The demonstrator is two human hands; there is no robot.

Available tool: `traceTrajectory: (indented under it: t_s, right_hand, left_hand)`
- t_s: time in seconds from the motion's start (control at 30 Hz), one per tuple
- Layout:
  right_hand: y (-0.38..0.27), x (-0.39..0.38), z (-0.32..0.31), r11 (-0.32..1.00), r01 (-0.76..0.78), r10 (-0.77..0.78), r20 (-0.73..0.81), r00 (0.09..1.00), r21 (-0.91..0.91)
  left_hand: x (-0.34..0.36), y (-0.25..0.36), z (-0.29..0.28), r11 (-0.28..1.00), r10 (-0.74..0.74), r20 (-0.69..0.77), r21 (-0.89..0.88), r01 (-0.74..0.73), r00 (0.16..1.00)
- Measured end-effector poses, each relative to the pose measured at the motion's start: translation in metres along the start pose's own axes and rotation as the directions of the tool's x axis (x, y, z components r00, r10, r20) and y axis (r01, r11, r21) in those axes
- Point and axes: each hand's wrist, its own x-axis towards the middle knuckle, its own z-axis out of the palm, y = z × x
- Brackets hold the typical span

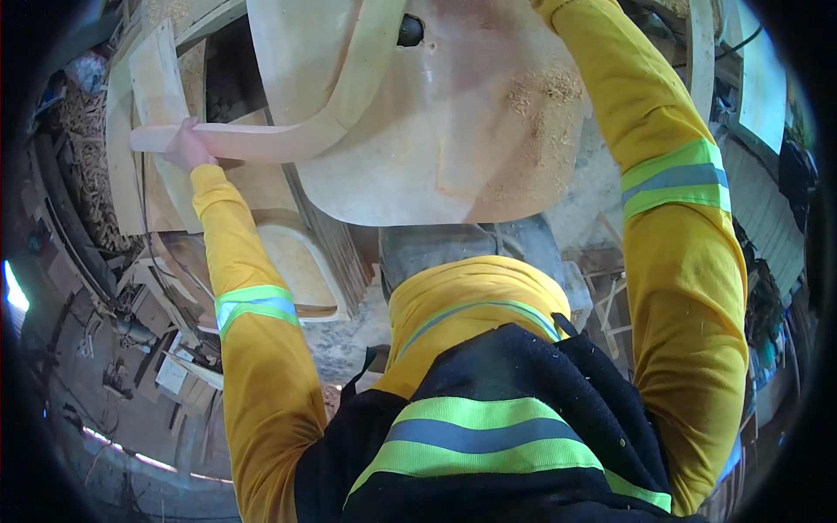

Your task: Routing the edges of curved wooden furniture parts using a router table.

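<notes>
A pale, curved wooden piece [261,144] bends from the left side up toward the top edge, lying across a large wooden board with rounded corners [418,174]. My left hand [189,146] is closed round the piece near its left end. My right arm, in a yellow sleeve with a reflective band, reaches up to the top edge. Only its cuff shows there; the right hand itself is out of the picture. In the board near its top is a hole with a dark round thing [411,31] in it.
Sawdust and shavings [545,105] lie on the board's right part. Below left stands a stack of curved wooden frames [305,261]. A dark cable [150,227] hangs at the left, beside a heap of wood offcuts [91,174]. Thin wooden strips [610,305] stand at right.
</notes>
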Motion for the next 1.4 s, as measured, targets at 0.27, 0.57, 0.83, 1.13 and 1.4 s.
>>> traceTrajectory:
  t_s: [0.27,0.57,0.83,1.13,1.4]
  right_hand:
    - [0.003,0.005,-0.001,0.999,0.031,-0.031,-0.009,0.999,0.022]
    - [0.007,0.014,-0.001,0.998,0.052,-0.051,-0.023,0.998,0.031]
    - [0.022,0.021,0.000,0.999,-0.031,0.032,0.083,0.996,-0.007]
    - [0.039,0.022,0.002,0.832,0.463,-0.491,-0.015,0.871,-0.307]
    - [-0.022,0.034,0.003,0.738,-0.612,0.502,0.376,0.779,0.284]
  left_hand:
    - [0.000,-0.001,-0.002,1.000,-0.005,0.009,-0.016,0.005,1.000]
    - [0.032,-0.030,-0.012,0.999,-0.024,0.015,-0.028,0.025,1.000]
    - [0.024,-0.030,-0.008,0.998,-0.035,-0.047,-0.062,0.032,0.998]
    - [0.001,-0.006,-0.003,0.997,-0.070,-0.072,0.027,0.072,0.995]
    - [-0.039,0.025,-0.003,0.883,0.435,-0.112,0.246,-0.400,0.893]
